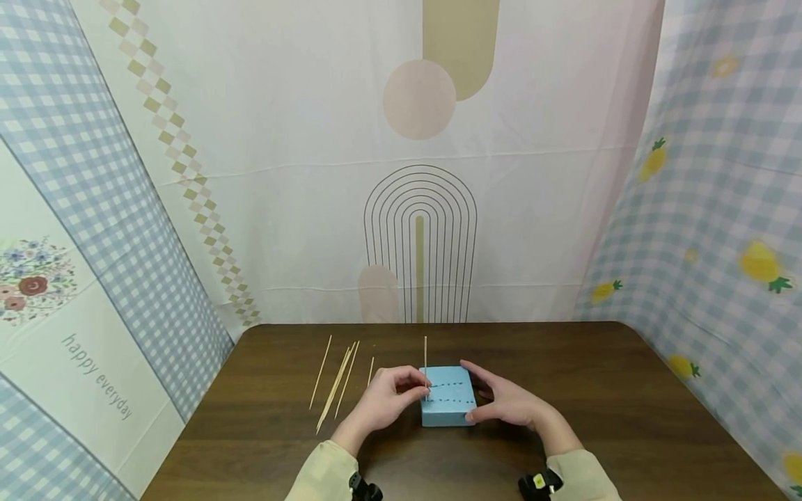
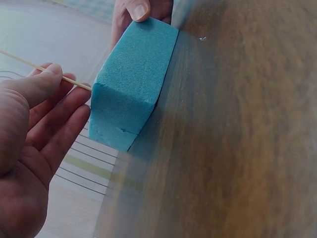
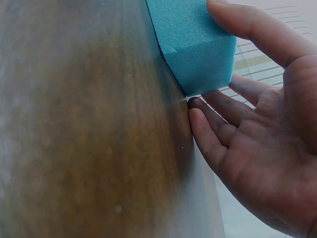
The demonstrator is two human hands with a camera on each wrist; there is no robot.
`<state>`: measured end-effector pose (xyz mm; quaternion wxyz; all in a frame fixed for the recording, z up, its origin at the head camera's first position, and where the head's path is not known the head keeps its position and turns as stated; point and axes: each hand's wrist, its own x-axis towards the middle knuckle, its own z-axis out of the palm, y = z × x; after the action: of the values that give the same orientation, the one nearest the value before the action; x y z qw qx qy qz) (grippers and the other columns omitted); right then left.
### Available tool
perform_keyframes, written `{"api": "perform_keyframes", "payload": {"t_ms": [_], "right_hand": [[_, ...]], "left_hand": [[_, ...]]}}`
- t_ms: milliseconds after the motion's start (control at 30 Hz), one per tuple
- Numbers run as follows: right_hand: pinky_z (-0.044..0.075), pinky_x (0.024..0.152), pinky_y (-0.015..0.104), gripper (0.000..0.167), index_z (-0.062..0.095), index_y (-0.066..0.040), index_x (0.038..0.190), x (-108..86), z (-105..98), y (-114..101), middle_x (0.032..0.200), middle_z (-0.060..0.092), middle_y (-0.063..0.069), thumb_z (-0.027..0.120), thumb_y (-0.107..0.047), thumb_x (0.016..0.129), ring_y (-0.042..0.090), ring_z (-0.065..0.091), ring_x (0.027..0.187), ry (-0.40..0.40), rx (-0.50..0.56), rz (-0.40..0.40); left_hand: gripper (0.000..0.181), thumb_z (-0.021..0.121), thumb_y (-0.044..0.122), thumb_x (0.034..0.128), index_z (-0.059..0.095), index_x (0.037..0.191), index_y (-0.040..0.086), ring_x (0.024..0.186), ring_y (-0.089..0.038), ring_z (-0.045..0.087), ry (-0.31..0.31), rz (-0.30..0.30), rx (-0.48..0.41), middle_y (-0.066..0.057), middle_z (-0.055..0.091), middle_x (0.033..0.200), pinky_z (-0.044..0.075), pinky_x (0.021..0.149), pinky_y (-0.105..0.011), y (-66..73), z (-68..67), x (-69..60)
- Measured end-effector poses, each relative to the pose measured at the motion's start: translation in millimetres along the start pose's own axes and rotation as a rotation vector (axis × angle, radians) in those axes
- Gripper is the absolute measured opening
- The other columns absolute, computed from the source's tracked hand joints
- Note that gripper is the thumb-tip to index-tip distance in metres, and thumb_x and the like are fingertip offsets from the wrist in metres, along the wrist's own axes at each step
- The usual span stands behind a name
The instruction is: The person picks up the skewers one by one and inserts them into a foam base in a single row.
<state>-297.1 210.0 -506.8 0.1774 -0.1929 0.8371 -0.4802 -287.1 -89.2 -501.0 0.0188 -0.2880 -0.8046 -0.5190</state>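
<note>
A light blue foam block (image 1: 446, 419) lies on the table, with two rows of small dark marks across its top. My left hand (image 1: 383, 402) pinches a thin wooden skewer (image 1: 426, 355) between thumb and fingers. The skewer stands upright at the left part of the block's top; in the left wrist view its lower end (image 2: 81, 86) meets the foam. My right hand (image 1: 510, 402) holds the block's right side, thumb at the near corner and fingers toward the far corner. In the right wrist view, the thumb (image 3: 247, 22) presses the near face.
Several loose skewers (image 1: 334, 390) lie on the brown wooden table (image 1: 250, 438) left of the block. One short-looking skewer (image 1: 371, 369) is close behind my left hand. A patterned cloth (image 1: 301, 209) hangs at the table's far edge, with checked cloths on both sides.
</note>
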Motion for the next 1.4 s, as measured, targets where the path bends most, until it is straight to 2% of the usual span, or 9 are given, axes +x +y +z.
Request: {"api": "perform_keyframes", "payload": {"t_ms": [300,533,800,1000,1067,1167,1267,1400], "right_hand": [[0.033,0.121,0.062,0.106,0.025,-0.015,0.171,-1.7,-2,2,0.170,0.031,0.026,0.088,-0.033,0.087,0.046,0.035,0.153,0.001,-0.003,-0.003],[0.033,0.121,0.062,0.106,0.026,-0.016,0.171,-3.8,-2,0,0.170,0.030,0.027,0.088,-0.032,0.087,0.047,0.035,0.153,0.000,0.007,0.005],[0.034,0.121,0.061,0.107,0.025,-0.014,0.171,-4.1,-2,1,0.170,0.030,0.026,0.088,-0.030,0.087,0.046,0.036,0.153,-0.004,0.017,0.004],[0.034,0.121,0.061,0.107,0.025,-0.013,0.171,-1.3,0,3,0.171,0.028,0.025,0.089,-0.029,0.086,0.046,0.035,0.153,-0.008,0.019,-0.017],[0.034,0.121,0.061,0.107,0.025,-0.013,0.171,-1.9,1,1,0.171,0.027,0.025,0.088,-0.028,0.086,0.046,0.035,0.153,-0.009,0.015,-0.021],[0.034,0.121,0.060,0.106,0.025,-0.014,0.171,-2.7,1,-2,0.171,0.028,0.025,0.088,-0.027,0.087,0.045,0.035,0.153,-0.007,0.016,-0.023],[0.034,0.121,0.060,0.106,0.026,-0.014,0.171,-3.4,0,-3,0.171,0.029,0.025,0.088,-0.026,0.086,0.045,0.036,0.153,-0.005,0.020,-0.023],[0.034,0.121,0.061,0.105,0.026,-0.014,0.171,-4.0,0,-4,0.171,0.028,0.026,0.088,-0.025,0.087,0.046,0.035,0.153,-0.004,0.022,-0.028]], "left_hand": [[0.008,0.078,0.009,0.0990,0.080,0.107,0.009,0.089,-0.007,0.071,0.000,0.014,0.000,0.013,0.075,0.100,0.059,0.081,-0.026,-0.7,1.3,1.4],[0.014,0.079,0.010,0.0986,0.078,0.112,0.005,0.095,-0.010,0.072,-0.015,0.022,-0.040,0.003,0.078,0.105,0.059,0.086,-0.028,-0.3,0.4,1.6],[0.018,0.080,0.013,0.0983,0.078,0.115,0.007,0.098,-0.013,0.073,0.006,-0.001,-0.055,0.002,0.078,0.106,0.059,0.089,-0.031,-1.4,-12.9,-2.1],[0.015,0.080,0.015,0.0986,0.079,0.113,0.012,0.096,-0.014,0.073,0.077,-0.034,-0.002,-0.001,0.079,0.107,0.058,0.085,-0.029,-9.4,-37.9,-9.6],[0.014,0.080,0.012,0.0979,0.079,0.112,0.011,0.094,-0.015,0.073,0.116,-0.052,0.028,-0.002,0.079,0.105,0.058,0.084,-0.029,-16.5,-49.6,-13.1],[0.016,0.080,0.005,0.0957,0.078,0.111,0.002,0.092,-0.017,0.073,0.189,-0.099,0.072,-0.007,0.079,0.104,0.058,0.082,-0.029,-28.9,-71.3,-19.8],[0.018,0.081,0.002,0.0935,0.077,0.111,-0.002,0.091,-0.020,0.074,0.294,-0.182,0.138,-0.011,0.079,0.103,0.058,0.082,-0.030,-41.7,-96.6,-27.6],[0.020,0.081,0.003,0.0923,0.077,0.112,-0.001,0.095,-0.027,0.074,0.407,-0.337,0.236,-0.011,0.078,0.103,0.057,0.082,-0.035,-55.7,-128.8,-39.0]]}}
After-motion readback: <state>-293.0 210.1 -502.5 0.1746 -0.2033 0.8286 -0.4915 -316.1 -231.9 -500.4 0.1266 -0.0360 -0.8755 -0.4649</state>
